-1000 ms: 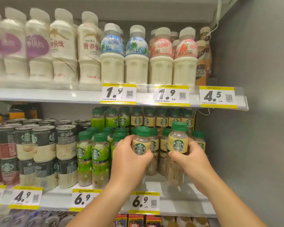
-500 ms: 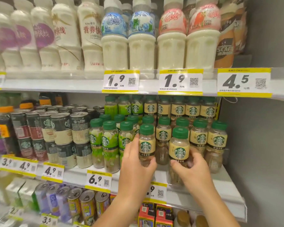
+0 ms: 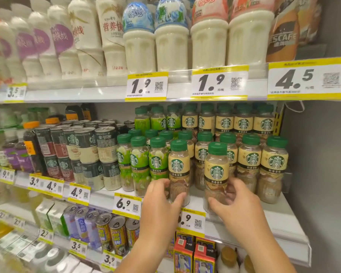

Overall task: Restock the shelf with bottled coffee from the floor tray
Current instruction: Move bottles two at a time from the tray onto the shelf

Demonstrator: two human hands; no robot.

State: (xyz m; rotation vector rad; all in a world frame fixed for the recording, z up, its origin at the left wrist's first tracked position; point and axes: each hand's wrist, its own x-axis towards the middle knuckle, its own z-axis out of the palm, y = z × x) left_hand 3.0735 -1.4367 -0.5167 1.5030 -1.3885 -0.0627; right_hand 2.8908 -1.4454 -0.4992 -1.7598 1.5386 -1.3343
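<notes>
Coffee bottles [image 3: 179, 170] now down on shelf [image 3: 280, 219] at six o'clock; left hand [image 3: 161, 201], right hand [image 3: 237, 202] still gripping one each.

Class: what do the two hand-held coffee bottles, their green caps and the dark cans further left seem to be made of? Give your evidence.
The coffee bottles: clear and glossy, probably plastic, possibly glass; the brown drink shows through below the labels. The green caps: opaque, matte, apparently moulded plastic. The dark cans: metal, likely aluminium, judging by their silvery rimmed tops.
</notes>
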